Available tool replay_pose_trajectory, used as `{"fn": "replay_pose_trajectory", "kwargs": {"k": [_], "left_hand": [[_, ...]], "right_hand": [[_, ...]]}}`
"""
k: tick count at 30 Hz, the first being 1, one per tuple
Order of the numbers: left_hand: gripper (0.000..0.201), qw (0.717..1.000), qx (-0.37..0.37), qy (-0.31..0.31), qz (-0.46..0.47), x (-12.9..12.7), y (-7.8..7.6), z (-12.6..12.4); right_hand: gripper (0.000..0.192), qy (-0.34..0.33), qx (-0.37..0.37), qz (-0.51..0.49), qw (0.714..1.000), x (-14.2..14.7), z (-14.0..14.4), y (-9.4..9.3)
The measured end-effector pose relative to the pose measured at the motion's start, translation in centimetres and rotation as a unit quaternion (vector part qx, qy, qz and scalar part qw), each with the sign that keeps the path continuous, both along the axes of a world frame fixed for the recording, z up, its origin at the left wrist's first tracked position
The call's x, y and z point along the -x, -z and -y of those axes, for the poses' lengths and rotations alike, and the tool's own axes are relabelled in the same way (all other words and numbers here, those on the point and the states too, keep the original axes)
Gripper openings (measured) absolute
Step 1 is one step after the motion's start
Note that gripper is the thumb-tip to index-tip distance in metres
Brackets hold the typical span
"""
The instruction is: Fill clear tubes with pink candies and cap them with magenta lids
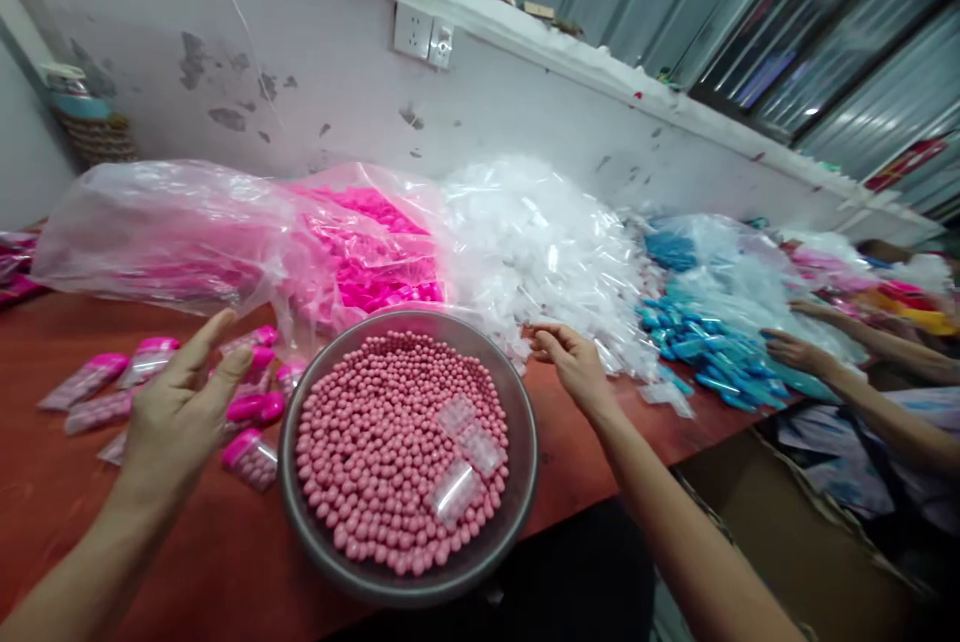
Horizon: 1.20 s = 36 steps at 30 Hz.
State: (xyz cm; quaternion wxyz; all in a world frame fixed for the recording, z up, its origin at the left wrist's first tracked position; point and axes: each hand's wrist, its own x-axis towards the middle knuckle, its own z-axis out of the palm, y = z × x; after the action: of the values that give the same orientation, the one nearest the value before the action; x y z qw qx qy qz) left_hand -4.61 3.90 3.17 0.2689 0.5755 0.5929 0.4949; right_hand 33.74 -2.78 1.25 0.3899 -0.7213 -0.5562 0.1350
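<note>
Left hand [178, 412] hovers, fingers spread, over capped tubes [251, 457]; right hand [571, 362] pinches at the clear bag heap [540, 252] mid-bench.

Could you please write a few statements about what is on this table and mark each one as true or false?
1. The metal bowl is full of pink balls. True.
2. The right hand rests inside the bowl. False: it reaches to the heap of clear plastic pieces beyond the bowl.
3. Some clear tubes lie on top of the balls. True.
4. The left hand grips a blue cap. False: it is open and holds nothing, hovering near filled tubes with pink caps.
5. Another person's hand touches the blue pieces further along the table. True.
</note>
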Motion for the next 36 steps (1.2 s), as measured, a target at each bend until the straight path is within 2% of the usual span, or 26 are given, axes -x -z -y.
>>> {"fn": "replay_pose_trajectory", "kwargs": {"k": [2,4,7,11,14,17,19,20,21,22,23,25,26,28,30,32,34,36], "left_hand": [[0.041,1.000,0.003,0.023,-0.014,-0.7,0.7,0.7],[0.039,0.997,0.003,0.073,-0.020,-1.9,1.6,1.7],[0.040,0.990,-0.028,0.129,-0.042,-3.5,3.0,2.8],[0.037,0.982,-0.065,0.163,-0.070,-4.1,3.7,2.9],[0.035,0.979,-0.070,0.174,-0.074,-4.1,3.7,2.7],[0.033,0.982,-0.071,0.167,-0.059,-4.1,3.8,2.7],[0.032,0.982,-0.076,0.167,-0.045,-4.2,3.8,2.8],[0.031,0.982,-0.078,0.169,-0.037,-4.2,3.9,2.8],[0.031,0.982,-0.081,0.170,-0.028,-4.3,3.9,2.8],[0.030,0.982,-0.083,0.171,-0.019,-4.3,3.9,2.8],[0.030,0.981,-0.083,0.173,-0.012,-4.2,4.0,2.9],[0.030,0.981,-0.083,0.177,-0.003,-4.2,4.0,2.9],[0.030,0.980,-0.085,0.179,-0.003,-4.1,4.0,2.9],[0.029,0.979,-0.091,0.182,-0.002,-4.1,4.0,2.9],[0.028,0.978,-0.101,0.182,0.001,-4.0,4.0,2.9],[0.027,0.977,-0.111,0.181,0.002,-4.0,3.9,2.9],[0.027,0.976,-0.115,0.184,0.001,-3.9,3.7,2.9],[0.028,0.976,-0.111,0.188,0.007,-3.8,3.4,3.0]], "right_hand": [[0.026,0.011,0.019,0.054,0.998,-3.7,-1.2,2.0],[0.029,-0.012,0.040,0.104,0.994,-5.8,-2.4,3.8],[0.041,-0.051,0.065,0.162,0.983,-6.9,-3.8,5.8],[0.031,-0.053,0.071,0.208,0.974,-7.6,-4.7,7.0],[0.023,-0.040,0.049,0.223,0.973,-7.4,-4.3,6.3],[0.027,-0.037,0.001,0.224,0.974,-5.1,-3.3,3.9],[0.027,-0.078,-0.026,0.230,0.970,-1.9,-2.7,1.6],[0.024,-0.126,-0.033,0.238,0.963,0.0,-2.5,0.5],[0.024,-0.226,-0.027,0.278,0.933,2.0,-2.4,-0.4],[0.026,-0.315,-0.020,0.328,0.890,4.1,-2.5,-1.1],[0.025,-0.365,-0.011,0.381,0.849,6.1,-2.7,-1.5],[0.019,-0.416,0.008,0.463,0.782,9.8,-3.3,-1.4],[0.017,-0.437,0.018,0.485,0.757,11.3,-3.7,-1.0],[0.018,-0.491,0.040,0.466,0.735,13.6,-4.3,0.2],[0.016,-0.535,0.063,0.383,0.751,15.0,-4.6,1.3],[0.015,-0.544,0.078,0.307,0.777,15.7,-4.5,2.0],[0.014,-0.523,0.097,0.223,0.817,15.9,-4.1,2.0],[0.012,-0.488,0.123,0.090,0.859,15.8,-3.7,1.7]]}}
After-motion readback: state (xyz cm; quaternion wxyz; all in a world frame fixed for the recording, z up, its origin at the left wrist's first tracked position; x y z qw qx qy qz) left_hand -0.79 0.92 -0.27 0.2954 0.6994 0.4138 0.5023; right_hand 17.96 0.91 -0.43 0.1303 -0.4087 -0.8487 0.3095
